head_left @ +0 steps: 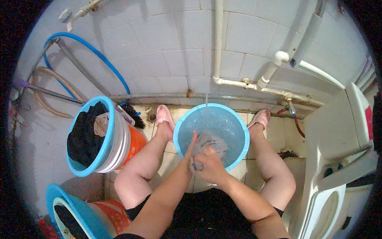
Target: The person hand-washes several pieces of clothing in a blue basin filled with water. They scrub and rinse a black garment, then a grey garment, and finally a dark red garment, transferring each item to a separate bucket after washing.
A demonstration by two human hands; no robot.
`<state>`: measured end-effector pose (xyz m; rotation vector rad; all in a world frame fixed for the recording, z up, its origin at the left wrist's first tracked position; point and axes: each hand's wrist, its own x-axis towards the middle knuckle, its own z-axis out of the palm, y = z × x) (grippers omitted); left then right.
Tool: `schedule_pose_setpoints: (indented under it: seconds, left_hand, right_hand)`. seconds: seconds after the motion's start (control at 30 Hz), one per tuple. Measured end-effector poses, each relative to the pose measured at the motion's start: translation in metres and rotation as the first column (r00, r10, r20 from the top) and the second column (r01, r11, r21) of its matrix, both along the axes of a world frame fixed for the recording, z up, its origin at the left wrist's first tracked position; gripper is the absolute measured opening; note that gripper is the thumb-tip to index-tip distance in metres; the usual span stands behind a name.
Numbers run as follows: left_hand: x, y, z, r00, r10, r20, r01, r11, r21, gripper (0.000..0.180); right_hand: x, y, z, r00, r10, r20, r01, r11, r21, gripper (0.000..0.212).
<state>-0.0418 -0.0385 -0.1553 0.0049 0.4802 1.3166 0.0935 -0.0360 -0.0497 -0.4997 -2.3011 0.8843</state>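
A light-blue basin (pixel 244 131) stands on the floor between my feet, with water and a wet grey cloth (pixel 213 144) in it. Over its near edge, my right hand (pixel 211 166) is closed in a fist around a bunched part of the cloth. My left hand (pixel 193 144) is pressed to the same cloth, beside the right fist. One of its digits points up, stretched out; the other fingers are hidden. A thin stream of water (pixel 206 99) falls into the basin from above its far rim.
At left, a blue-rimmed bucket (pixel 106 153) holds dark clothes (pixel 89 133) and a beige cloth (pixel 101 124); another bucket (pixel 51 195) stands nearer. A brush (pixel 133 113) lies by the wall. Pipes (pixel 230 82) and a blue hose (pixel 95 51) line the walls. A white appliance (pixel 330 131) stands at right.
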Motion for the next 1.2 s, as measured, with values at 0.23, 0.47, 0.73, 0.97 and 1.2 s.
schedule_pose_setpoints:
  seconds: [0.23,0.47,0.73,0.97,1.2]
  left_hand:
    - [0.020,0.013,0.065,0.988,0.152,0.028,-0.154,0.945,0.289,0.057]
    - [0.021,0.018,0.063,0.926,0.311,-0.216,-0.244,0.926,0.287,0.049]
    - [-0.002,0.019,0.017,-0.059,0.078,-0.995,-0.273,0.958,0.092,0.049]
    - [-0.014,0.005,-0.036,-0.729,-0.170,-0.663,-0.035,0.977,-0.212,0.065]
    - [-0.008,-0.004,-0.075,-0.870,-0.220,-0.440,0.215,0.634,-0.743,0.062]
  right_hand:
    - [-0.003,-0.025,0.048,0.991,-0.072,-0.115,0.085,0.991,0.108,0.018]
    - [-0.011,0.048,0.004,0.922,-0.375,-0.101,0.374,0.927,-0.028,0.022]
    - [0.041,0.128,-0.113,0.871,-0.461,0.171,0.491,0.804,-0.335,0.031]
    - [0.042,0.093,-0.160,0.735,-0.411,0.539,0.378,0.909,0.177,0.058]
    - [0.037,0.078,-0.225,0.414,-0.203,0.887,0.247,0.963,0.106,0.058]
